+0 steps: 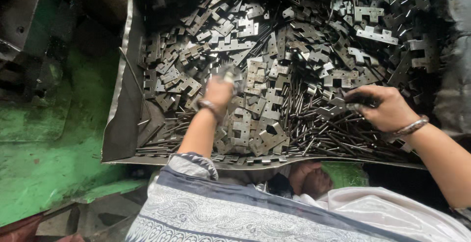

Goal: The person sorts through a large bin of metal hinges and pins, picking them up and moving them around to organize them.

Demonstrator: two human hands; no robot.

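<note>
Reaching into the heap, the left hand sits near the middle of a large metal tray filled with flat notched hinge plates and thin steel pins. Its fingers are closed around one hinge plate, which appears blurred above the knuckles. A dark bracelet circles this wrist.

The right hand lies to the right, palm down, on the spread of pins. Its fingers are drawn together on a small bundle of pins at the fingertips; the exact grip cannot be told, since the fingers are darkened with grime. A metal bangle sits on this wrist.

Hinge plates fill the far and left portions of the tray; pins gather in the near-right portion, between and under both hands. Patterned grey-blue cloth covers the lap at the near edge. A green-stained floor lies left of the tray.
</note>
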